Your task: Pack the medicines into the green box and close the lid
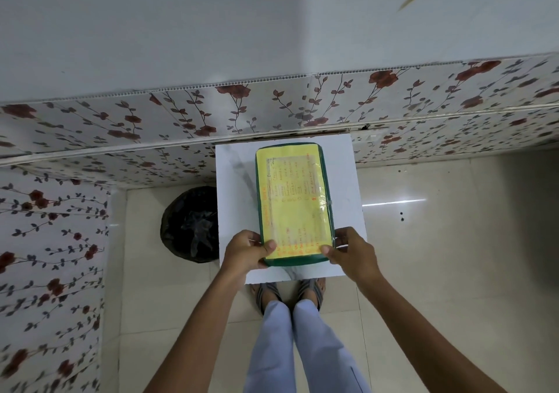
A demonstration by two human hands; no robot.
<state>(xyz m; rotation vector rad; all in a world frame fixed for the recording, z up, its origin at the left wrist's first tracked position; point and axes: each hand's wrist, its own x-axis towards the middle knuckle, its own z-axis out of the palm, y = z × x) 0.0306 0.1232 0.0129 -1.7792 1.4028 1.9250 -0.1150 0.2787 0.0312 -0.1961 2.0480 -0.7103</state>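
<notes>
Two forearms reach in from the bottom edge. One green box [295,202], lid closed, lying flat on one small white table [348,180]. Yellow label [292,199] taped over the lid, orange print too blurred to read. Left hand [246,252] grips the near-left corner, thumb on top; right hand [354,250] grips the near-right corner likewise. Box extends away from both hands. One black bin [190,226] left of the table.

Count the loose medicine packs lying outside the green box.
0. The white table bears only the green box, lid down, with the left hand and right hand at its near corners. Contents are hidden.
</notes>
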